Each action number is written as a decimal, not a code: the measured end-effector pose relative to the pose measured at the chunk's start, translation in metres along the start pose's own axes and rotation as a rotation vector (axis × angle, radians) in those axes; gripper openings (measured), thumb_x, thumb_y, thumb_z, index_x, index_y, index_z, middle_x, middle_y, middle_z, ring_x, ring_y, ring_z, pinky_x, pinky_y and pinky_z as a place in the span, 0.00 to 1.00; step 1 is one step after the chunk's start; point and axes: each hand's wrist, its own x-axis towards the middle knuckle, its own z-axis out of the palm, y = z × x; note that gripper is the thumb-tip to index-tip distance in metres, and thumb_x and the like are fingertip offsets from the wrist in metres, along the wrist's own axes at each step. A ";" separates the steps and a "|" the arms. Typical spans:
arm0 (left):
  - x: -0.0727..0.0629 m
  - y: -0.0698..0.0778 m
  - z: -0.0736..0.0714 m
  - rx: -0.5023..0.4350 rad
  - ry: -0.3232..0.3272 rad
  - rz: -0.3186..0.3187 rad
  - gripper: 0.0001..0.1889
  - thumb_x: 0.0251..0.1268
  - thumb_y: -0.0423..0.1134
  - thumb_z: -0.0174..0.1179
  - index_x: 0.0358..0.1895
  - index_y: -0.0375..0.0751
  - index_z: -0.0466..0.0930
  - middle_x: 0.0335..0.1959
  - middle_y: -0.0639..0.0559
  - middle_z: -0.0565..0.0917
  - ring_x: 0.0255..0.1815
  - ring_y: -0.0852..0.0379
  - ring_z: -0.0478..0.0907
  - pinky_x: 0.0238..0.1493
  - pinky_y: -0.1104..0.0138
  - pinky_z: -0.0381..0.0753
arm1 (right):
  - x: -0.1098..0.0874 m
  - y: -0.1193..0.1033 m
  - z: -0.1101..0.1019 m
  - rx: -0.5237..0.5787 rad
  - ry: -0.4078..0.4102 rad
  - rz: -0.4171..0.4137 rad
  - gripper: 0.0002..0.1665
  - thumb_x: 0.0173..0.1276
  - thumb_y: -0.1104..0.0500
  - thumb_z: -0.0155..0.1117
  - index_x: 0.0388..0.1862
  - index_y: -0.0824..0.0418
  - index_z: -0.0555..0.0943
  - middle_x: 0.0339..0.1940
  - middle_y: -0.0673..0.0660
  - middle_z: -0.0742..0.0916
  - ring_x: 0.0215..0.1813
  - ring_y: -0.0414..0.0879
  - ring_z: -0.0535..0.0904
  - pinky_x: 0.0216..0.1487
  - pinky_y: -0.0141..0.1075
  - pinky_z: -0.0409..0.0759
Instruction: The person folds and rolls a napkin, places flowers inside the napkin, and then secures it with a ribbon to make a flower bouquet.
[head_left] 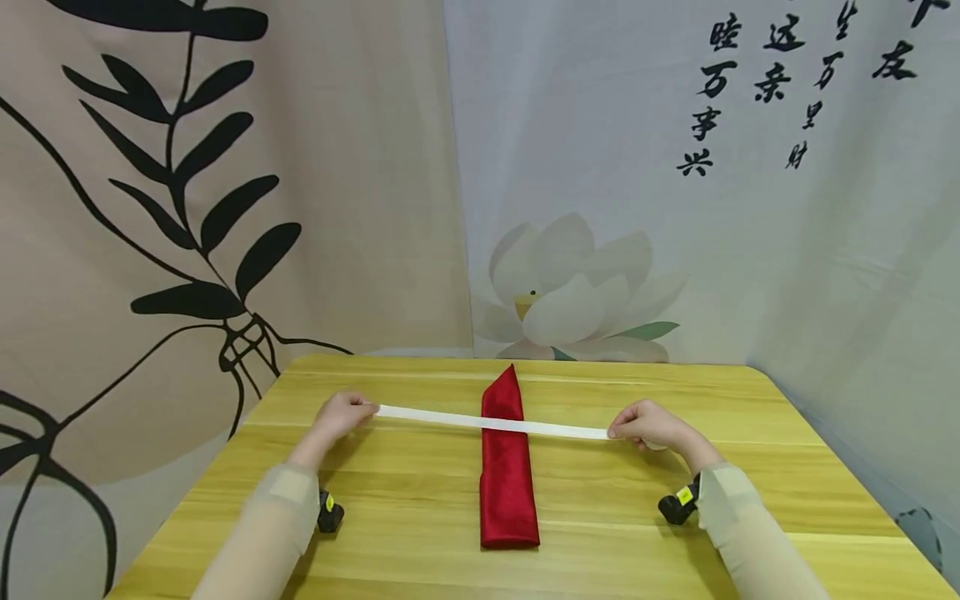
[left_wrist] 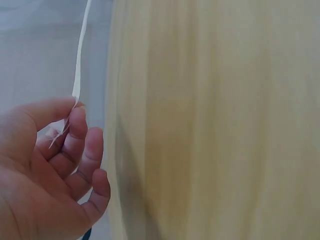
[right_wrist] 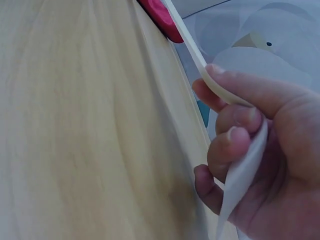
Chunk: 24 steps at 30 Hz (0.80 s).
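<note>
A white ribbon [head_left: 435,417] is stretched nearly straight between the two hands, above the table and across a folded red satin cloth [head_left: 508,492]. My left hand [head_left: 347,414] pinches one end between thumb and index finger; frayed threads poke out past the pinch in the left wrist view. The right hand [head_left: 651,425] pinches the ribbon further along, and in the right wrist view a loose white tail [right_wrist: 244,175] hangs past the palm and out of frame. The red cloth lies lengthwise on the table, with a pointed far end and a squared near end.
The wood-grain table [head_left: 600,508] has its far edge against hanging wall cloths printed with black leaves [head_left: 210,158], a lotus [head_left: 577,292] and dark writing [head_left: 708,92]. Each wrist wears a small black camera [head_left: 678,504].
</note>
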 end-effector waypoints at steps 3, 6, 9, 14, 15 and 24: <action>-0.003 -0.006 -0.005 0.033 -0.006 -0.008 0.17 0.69 0.41 0.57 0.22 0.36 0.72 0.17 0.49 0.71 0.19 0.55 0.64 0.25 0.64 0.66 | 0.001 0.002 -0.002 -0.004 -0.006 -0.007 0.12 0.66 0.59 0.66 0.37 0.70 0.84 0.16 0.51 0.73 0.18 0.41 0.64 0.21 0.32 0.67; -0.004 -0.012 -0.009 0.064 -0.006 -0.020 0.16 0.68 0.41 0.58 0.23 0.38 0.73 0.19 0.50 0.73 0.21 0.56 0.66 0.25 0.64 0.67 | 0.002 0.005 -0.005 -0.022 -0.007 -0.005 0.11 0.66 0.60 0.66 0.36 0.69 0.84 0.17 0.51 0.73 0.21 0.41 0.64 0.23 0.33 0.69; -0.006 -0.016 -0.011 0.089 -0.003 -0.015 0.13 0.67 0.41 0.59 0.26 0.37 0.77 0.23 0.48 0.77 0.25 0.55 0.71 0.27 0.64 0.69 | 0.001 0.007 -0.008 -0.071 0.005 0.000 0.10 0.65 0.60 0.66 0.35 0.67 0.84 0.17 0.50 0.73 0.21 0.42 0.65 0.24 0.34 0.70; -0.009 -0.018 -0.012 0.123 -0.002 -0.020 0.12 0.65 0.40 0.61 0.27 0.36 0.79 0.25 0.49 0.78 0.27 0.54 0.72 0.29 0.64 0.70 | -0.001 0.007 -0.011 -0.156 0.029 0.000 0.09 0.64 0.58 0.67 0.32 0.65 0.84 0.16 0.50 0.73 0.21 0.43 0.67 0.25 0.34 0.69; -0.010 -0.018 -0.012 0.126 -0.003 -0.025 0.12 0.64 0.40 0.61 0.26 0.36 0.79 0.25 0.49 0.78 0.26 0.54 0.72 0.29 0.64 0.69 | -0.002 0.006 -0.011 -0.162 0.031 0.003 0.09 0.64 0.58 0.67 0.31 0.65 0.84 0.16 0.50 0.73 0.21 0.43 0.68 0.25 0.34 0.70; -0.008 -0.025 -0.014 0.182 -0.012 -0.026 0.12 0.63 0.42 0.62 0.23 0.39 0.79 0.20 0.51 0.75 0.21 0.56 0.67 0.26 0.65 0.67 | -0.002 0.007 -0.010 -0.193 0.040 0.006 0.08 0.64 0.60 0.67 0.31 0.66 0.85 0.17 0.50 0.75 0.22 0.43 0.69 0.26 0.34 0.71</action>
